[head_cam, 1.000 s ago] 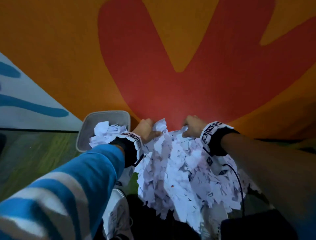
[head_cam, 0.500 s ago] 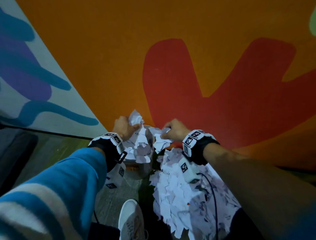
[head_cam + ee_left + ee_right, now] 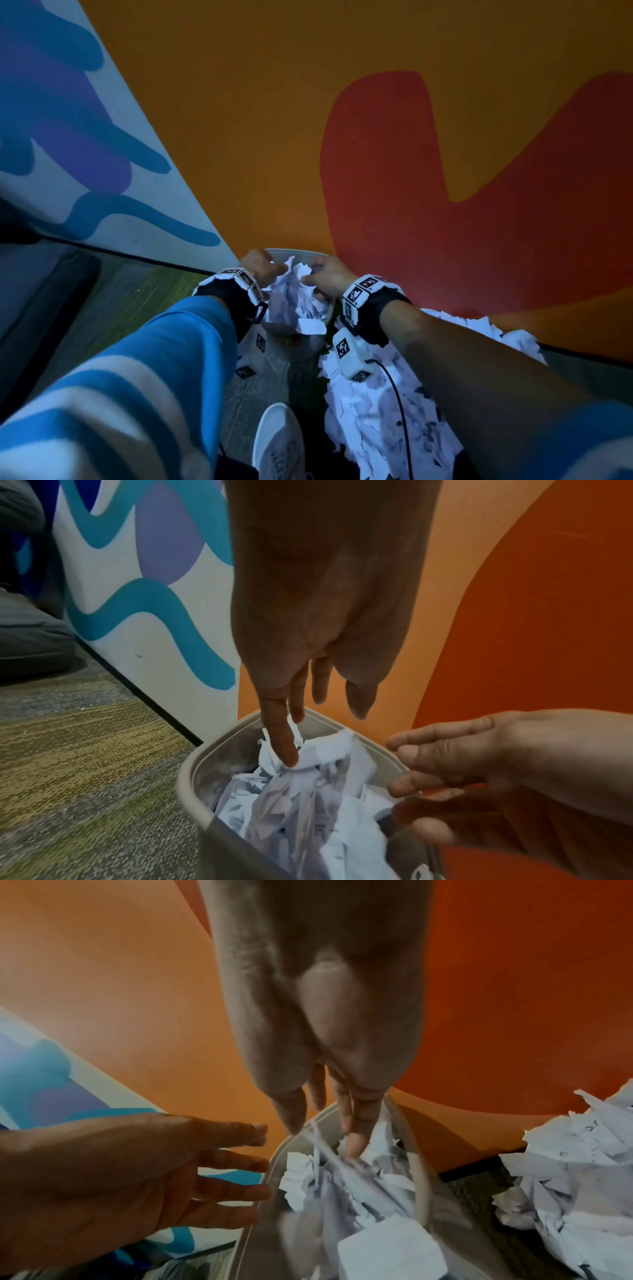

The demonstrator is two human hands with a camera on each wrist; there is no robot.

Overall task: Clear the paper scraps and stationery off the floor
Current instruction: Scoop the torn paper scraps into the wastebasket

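Observation:
A grey waste bin (image 3: 291, 251) stands against the wall, heaped with white paper scraps (image 3: 291, 301). Both hands hover over its mouth. In the left wrist view my left hand (image 3: 318, 696) points its straight fingers down, the forefinger touching the crumpled scraps (image 3: 308, 791) inside the bin (image 3: 192, 772). My right hand (image 3: 329, 1123) also hangs with straight fingers, one tip on the scraps (image 3: 342, 1191). Neither hand holds anything. In the head view the left hand (image 3: 263, 269) and right hand (image 3: 323, 279) sit close together above the bin.
A large pile of paper scraps (image 3: 370, 421) lies on the carpet right of the bin, also in the right wrist view (image 3: 565, 1177). A white shoe (image 3: 279, 442) is just before the bin. The painted wall (image 3: 411, 171) rises behind; a dark cushion (image 3: 41, 291) lies left.
Both hands lifted a bundle of scraps from the floor pile, carried it left over the bin, and let it drop in. Their fingers have straightened.

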